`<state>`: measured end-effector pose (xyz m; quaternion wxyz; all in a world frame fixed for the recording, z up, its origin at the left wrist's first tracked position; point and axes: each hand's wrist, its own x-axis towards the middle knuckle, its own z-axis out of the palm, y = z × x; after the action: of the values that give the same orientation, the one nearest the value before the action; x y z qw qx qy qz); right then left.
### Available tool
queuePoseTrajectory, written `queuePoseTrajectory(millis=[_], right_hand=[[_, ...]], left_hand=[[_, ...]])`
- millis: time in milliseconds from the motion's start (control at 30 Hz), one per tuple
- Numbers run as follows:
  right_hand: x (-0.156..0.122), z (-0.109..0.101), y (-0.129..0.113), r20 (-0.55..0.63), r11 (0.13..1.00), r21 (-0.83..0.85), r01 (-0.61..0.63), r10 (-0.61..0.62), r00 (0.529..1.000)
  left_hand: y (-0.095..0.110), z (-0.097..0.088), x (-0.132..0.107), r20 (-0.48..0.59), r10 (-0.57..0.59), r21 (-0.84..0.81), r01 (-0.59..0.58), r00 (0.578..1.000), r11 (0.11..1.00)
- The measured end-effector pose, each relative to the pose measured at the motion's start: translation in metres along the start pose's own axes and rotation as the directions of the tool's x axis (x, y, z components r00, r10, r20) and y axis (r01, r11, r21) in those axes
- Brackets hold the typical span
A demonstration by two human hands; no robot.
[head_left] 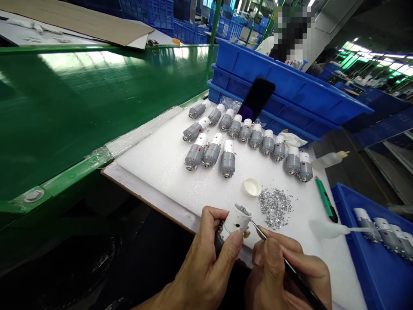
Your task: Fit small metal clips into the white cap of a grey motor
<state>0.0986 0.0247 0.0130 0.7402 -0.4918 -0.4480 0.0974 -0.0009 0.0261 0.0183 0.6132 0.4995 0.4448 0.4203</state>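
Holding wht cyl w/ gry base & dk spot in L fingers, thin blk tool in R fingers.

The view looks out from the wearer's head, forward and down across the white board. It sits close to the left hand and right hand, which the bottom edge cuts off. The green bench runs up the left; the stacked bins stand farther back (their rims slope rightward, so everything looks tilted).
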Motion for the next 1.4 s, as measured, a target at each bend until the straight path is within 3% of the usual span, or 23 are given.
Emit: queuePoseTrajectory(millis=[100,267,433,700,800,967,1067,1167,1300,1400], right_hand=[[-0.004,-0.004,-0.006,-0.001,0.994,-0.078,-0.071,0.071,0.997],[-0.008,-0.01,-0.012,0.12,0.976,-0.195,-0.099,0.124,0.985],[-0.016,0.001,-0.016,-0.007,0.974,-0.154,-0.167,0.168,0.986],[-0.019,0.015,-0.02,-0.091,0.977,-0.133,-0.165,0.154,0.984],[-0.02,0.007,-0.015,-0.076,0.974,-0.14,-0.176,0.167,0.983],[-0.02,-0.021,0.0,0.087,0.95,-0.237,-0.204,0.23,0.969],[-0.02,-0.026,0.005,0.076,0.948,-0.257,-0.187,0.213,0.974],[-0.018,-0.018,0.004,0.1,0.967,-0.223,-0.122,0.147,0.984],[-0.01,-0.002,-0.003,-0.021,0.997,-0.049,-0.06,0.059,0.998],[-0.005,-0.001,-0.007,0.075,0.998,-0.014,-0.055,0.056,0.996]], left_hand=[[-0.001,0.002,-0.001,-0.062,0.012,0.106,-0.005,0.998,0.994],[-0.002,0.004,0.002,-0.208,0.083,0.281,-0.022,0.975,0.959],[-0.003,0.003,0.011,-0.28,0.207,0.447,-0.064,0.938,0.892],[-0.004,-0.001,0.018,-0.306,0.356,0.544,-0.145,0.883,0.827],[-0.006,-0.002,0.02,-0.307,0.396,0.548,-0.18,0.865,0.817],[-0.009,-0.004,0.022,-0.288,0.426,0.552,-0.215,0.857,0.806],[-0.009,-0.004,0.023,-0.267,0.45,0.548,-0.249,0.852,0.798],[-0.009,-0.004,0.024,-0.254,0.462,0.546,-0.268,0.85,0.794],[-0.009,-0.006,0.024,-0.245,0.451,0.544,-0.264,0.858,0.797],[-0.009,-0.007,0.023,-0.241,0.45,0.537,-0.268,0.86,0.8]])
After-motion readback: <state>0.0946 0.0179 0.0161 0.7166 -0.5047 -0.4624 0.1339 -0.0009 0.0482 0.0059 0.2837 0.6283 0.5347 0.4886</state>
